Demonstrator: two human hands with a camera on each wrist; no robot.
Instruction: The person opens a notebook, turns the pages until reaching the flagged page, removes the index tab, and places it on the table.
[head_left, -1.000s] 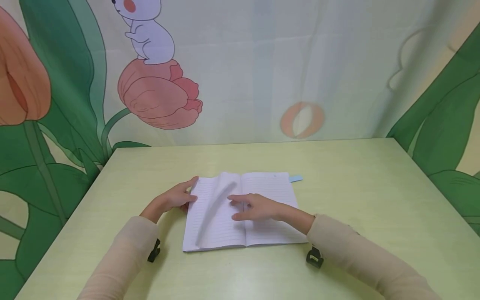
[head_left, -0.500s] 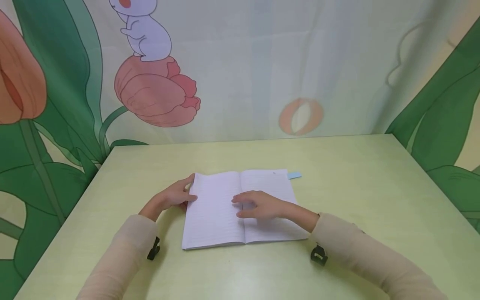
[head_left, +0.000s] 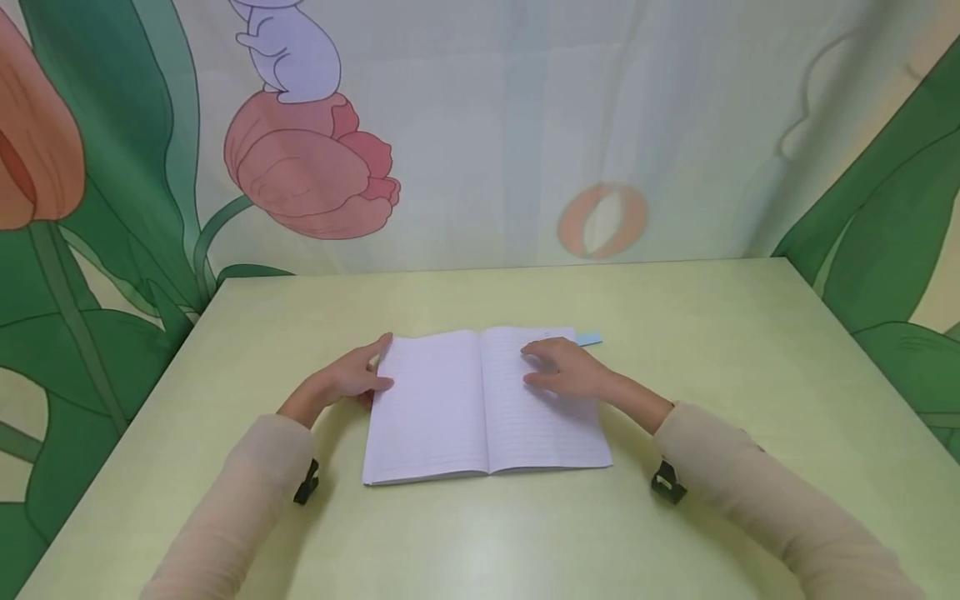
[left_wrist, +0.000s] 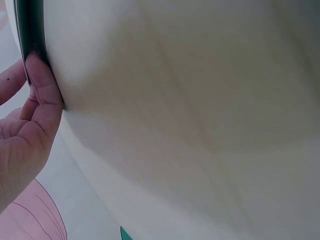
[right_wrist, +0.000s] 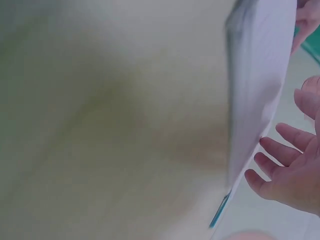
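An open notebook [head_left: 427, 417] with lined white pages lies flat on the table. At its left edge my left hand [head_left: 348, 373] grips it, thumb on the page and fingers tucked beneath. The left wrist view shows the fingers of that hand [left_wrist: 32, 125] against the dark cover [left_wrist: 31, 27]. Over the upper part of the right page is my right hand [head_left: 572, 368], fingers spread and lightly bent, holding nothing. In the right wrist view this hand [right_wrist: 295, 165] is close to the page [right_wrist: 257, 95]; whether fingertips touch it, I cannot tell. A light-blue tab [head_left: 589, 339] sticks out at the upper right.
The pale yellow-green table [head_left: 480, 542] runs back to a curtain [head_left: 465, 167] printed with tulips, leaves and a white animal. Dark clips [head_left: 667, 482] hang at the sleeves on both wrists.
The page that was swinging over has settled flat on the left side. My right hand has moved from near the spine to the upper right page. The left hand keeps its grip.
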